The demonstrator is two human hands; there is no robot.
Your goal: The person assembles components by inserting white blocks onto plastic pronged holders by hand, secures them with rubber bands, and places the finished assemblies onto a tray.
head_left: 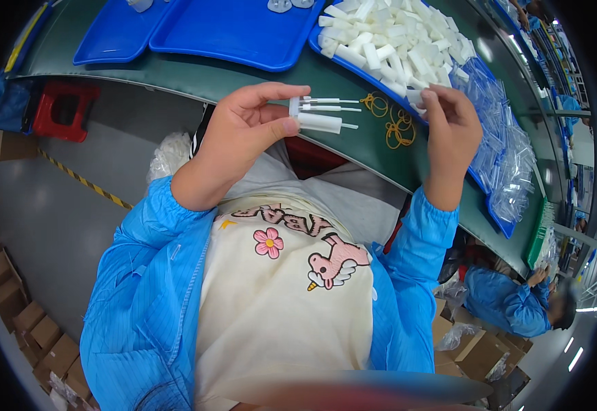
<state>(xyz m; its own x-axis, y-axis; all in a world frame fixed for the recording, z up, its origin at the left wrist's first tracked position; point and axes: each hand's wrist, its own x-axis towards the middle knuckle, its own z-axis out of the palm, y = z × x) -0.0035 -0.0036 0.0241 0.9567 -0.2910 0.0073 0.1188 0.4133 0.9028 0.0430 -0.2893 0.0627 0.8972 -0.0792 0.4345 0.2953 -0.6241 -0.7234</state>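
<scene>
My left hand (244, 130) pinches the round clear-white base of a small plastic part (294, 106) between thumb and fingers, above the table edge. Thin white rods (333, 107) stick out of it to the right. A thick white sleeve (320, 122) surrounds the lowest rod, whose tip shows past the end. Further right, my right hand (454, 127) is at the edge of the blue tray (353, 68), thumb and index finger closed on a short white sleeve (415, 96). Many similar white sleeves (394, 41) lie heaped in that tray.
Yellow rubber bands (400, 130) lie on the green table (298, 77) between my hands. Clear plastic tubes (497, 137) fill the tray's right side. Two blue trays (230, 41) stand at the back left. A green brush (539, 236) lies far right; a co-worker (511, 298) sits beyond.
</scene>
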